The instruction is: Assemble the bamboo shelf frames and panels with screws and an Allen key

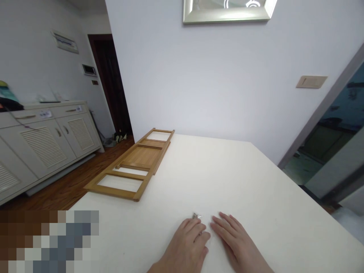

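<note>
My left hand rests palm down on the white table, its fingers loosely bent and a little apart. A few small shiny metal pieces, likely screws, lie at its fingertips. More of them may be under the fingers, where I cannot see. Just to the right, my right hand lies with its fingers stretched out towards the left one and nothing visible in them. Farther off to the left, a flat wooden frame of slats and panels lies along the table's left edge, apart from both hands.
A wall with a framed picture and a switch stands behind the table. White cabinets line the left side, near a dark door. A doorway opens at the right.
</note>
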Available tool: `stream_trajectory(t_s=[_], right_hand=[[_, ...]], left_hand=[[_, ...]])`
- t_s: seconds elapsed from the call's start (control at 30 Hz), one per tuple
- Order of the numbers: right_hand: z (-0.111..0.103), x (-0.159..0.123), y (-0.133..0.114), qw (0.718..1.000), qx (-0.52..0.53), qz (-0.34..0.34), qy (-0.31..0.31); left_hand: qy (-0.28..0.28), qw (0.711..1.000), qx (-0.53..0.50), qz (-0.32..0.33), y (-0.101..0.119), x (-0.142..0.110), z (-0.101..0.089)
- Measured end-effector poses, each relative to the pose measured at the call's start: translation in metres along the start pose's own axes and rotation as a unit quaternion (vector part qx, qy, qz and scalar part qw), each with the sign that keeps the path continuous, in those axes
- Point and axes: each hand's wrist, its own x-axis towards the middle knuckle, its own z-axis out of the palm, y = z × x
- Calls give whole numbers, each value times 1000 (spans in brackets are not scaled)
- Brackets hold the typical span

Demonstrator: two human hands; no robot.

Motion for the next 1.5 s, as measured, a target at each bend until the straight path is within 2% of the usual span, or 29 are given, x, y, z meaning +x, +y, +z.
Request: stream_trajectory(t_s=[0.1,0.27,0.47,0.7,0.9,1.07,1.23,1.37,1.5], right_hand=[[4,2,2,999,8,-28,15],[2,7,-6,997,52,-33,38],[-8,12,-19,993,105,-12,58],[-20,16,-32,992,103,23,72],[-22,14,-33,989,109,40,89],[-25,13,-36,984,146,51,82],[-28,20,-55,954,256,153,39],[-27,23,-67,923,317,216,15],[-23,24,-67,904,354,240,20]], left_hand=[[-24,1000,12,-6,1,3,0],[-52,998,31,-36,1,3,0],[-30,998,37,-36,2,-1,4],[-8,999,14,-35,2,-1,6],[28,999,14,-30,3,-2,7],[73,989,-3,-131,11,0,1],[93,961,-91,-245,16,6,-1],[84,945,-147,-281,19,8,1],[76,935,-185,-294,23,9,2]])
